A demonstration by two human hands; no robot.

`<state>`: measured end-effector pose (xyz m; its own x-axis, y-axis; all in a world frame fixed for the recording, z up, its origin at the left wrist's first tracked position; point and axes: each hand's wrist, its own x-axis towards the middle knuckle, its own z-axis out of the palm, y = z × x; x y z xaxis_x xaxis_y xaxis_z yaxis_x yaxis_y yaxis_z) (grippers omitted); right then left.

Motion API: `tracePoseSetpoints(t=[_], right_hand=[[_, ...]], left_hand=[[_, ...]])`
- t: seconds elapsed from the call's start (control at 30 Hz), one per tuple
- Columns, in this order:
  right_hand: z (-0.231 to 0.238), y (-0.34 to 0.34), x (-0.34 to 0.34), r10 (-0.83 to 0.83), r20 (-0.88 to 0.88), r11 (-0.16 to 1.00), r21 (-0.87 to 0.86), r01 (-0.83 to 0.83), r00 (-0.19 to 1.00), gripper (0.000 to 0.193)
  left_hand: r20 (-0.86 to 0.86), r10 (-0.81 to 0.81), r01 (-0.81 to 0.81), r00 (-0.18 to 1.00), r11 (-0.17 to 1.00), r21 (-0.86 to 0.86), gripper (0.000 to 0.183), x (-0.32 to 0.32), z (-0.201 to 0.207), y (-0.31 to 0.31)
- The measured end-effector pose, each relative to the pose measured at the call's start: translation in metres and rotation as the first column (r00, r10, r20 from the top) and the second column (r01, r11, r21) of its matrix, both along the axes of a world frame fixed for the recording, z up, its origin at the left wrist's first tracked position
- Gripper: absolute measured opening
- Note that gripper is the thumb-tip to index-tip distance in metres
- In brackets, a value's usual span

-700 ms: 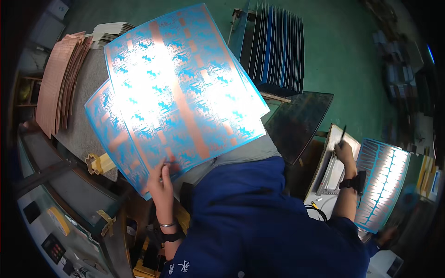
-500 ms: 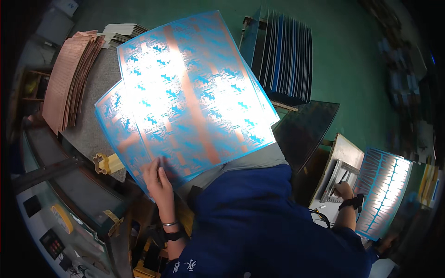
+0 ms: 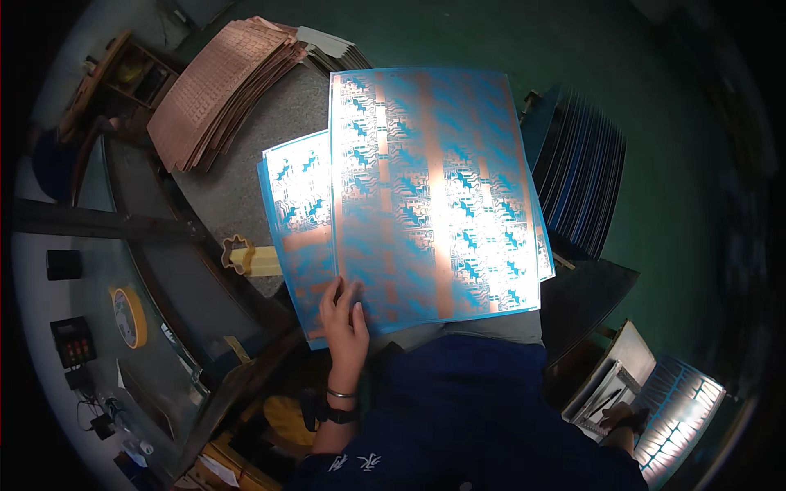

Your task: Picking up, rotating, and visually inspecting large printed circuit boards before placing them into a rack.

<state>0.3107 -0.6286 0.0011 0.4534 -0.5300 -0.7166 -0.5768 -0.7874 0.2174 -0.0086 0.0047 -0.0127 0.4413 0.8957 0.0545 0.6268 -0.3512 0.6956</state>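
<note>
My left hand (image 3: 345, 327) lies with outstretched fingers on the lower edge of a copper panel with a blue circuit pattern (image 3: 409, 254). Its thumb is apart from the fingers, and a bracelet and a dark band circle the wrist. Beneath this panel, turned at an angle, is another blue-patterned panel (image 3: 303, 250), sticking out at the left. The panels' near edge reaches over my lap. Off to the right, my right hand (image 3: 620, 416) is beside a ring-bound notebook (image 3: 618, 378) with a dark pen (image 3: 604, 400) on it. Shadow hides the right fingers' grip.
Copper sheets (image 3: 225, 90) stand fanned on a grey surface (image 3: 246, 176) at the far left. A rack of dark upright panels (image 3: 581, 176) stands at the right. Another blue-lined panel (image 3: 675, 417) is by my right hand. Yellow tape (image 3: 128, 317) lies left; a person's sleeve (image 3: 56, 168) shows beyond.
The whole view has turned, so the panels now appear further right and more upright. My left hand stays on the panel's edge. My right hand stays by the notebook, now lower in view.
</note>
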Motion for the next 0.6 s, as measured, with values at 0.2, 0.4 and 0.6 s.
tracePoseSetpoints(t=[0.2, 0.4, 0.6], right_hand=[[0.020, 0.195, 0.072, 0.603, 0.367, 0.755, 0.024, -0.656, 0.708, 0.029], [-0.028, 0.372, 0.025, 0.215, 0.507, 0.258, 0.795, -0.549, 0.835, 0.023], [-0.038, 0.401, 0.007, 0.182, 0.305, 0.237, 0.909, -0.343, 0.935, 0.020]], left_hand=[[0.036, 0.000, 0.001, 0.999, 1.000, -0.025, 0.032, -0.002, 0.002, 0.005], [0.010, -0.028, 0.028, 1.000, 0.999, -0.032, 0.032, 0.005, 0.005, 0.001], [0.033, 0.001, 0.001, 0.999, 0.999, -0.047, 0.032, -0.001, 0.000, 0.001]])
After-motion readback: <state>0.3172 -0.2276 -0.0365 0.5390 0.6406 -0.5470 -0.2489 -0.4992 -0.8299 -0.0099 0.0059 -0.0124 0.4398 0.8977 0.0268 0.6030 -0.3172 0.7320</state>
